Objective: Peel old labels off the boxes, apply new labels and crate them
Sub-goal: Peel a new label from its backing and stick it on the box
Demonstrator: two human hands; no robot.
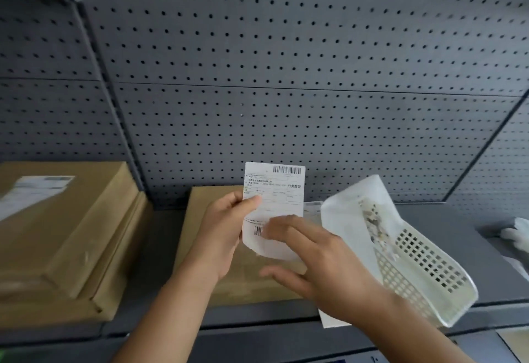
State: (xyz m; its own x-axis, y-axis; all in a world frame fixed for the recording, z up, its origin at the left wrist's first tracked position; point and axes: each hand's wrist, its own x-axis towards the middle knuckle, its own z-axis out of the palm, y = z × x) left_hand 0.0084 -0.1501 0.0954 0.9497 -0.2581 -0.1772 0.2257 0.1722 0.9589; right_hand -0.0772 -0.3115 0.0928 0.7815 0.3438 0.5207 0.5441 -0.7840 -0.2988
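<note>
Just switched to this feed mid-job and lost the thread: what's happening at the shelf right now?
A person holds a printed barcode label upright over a plain cardboard box on the shelf. The left hand pinches its edge; the right hand has straight fingers lying across its lower part. It is not yet stuck to the box. A white perforated basket with a scrap sheet stands to the right, stacked boxes to the left.
</note>
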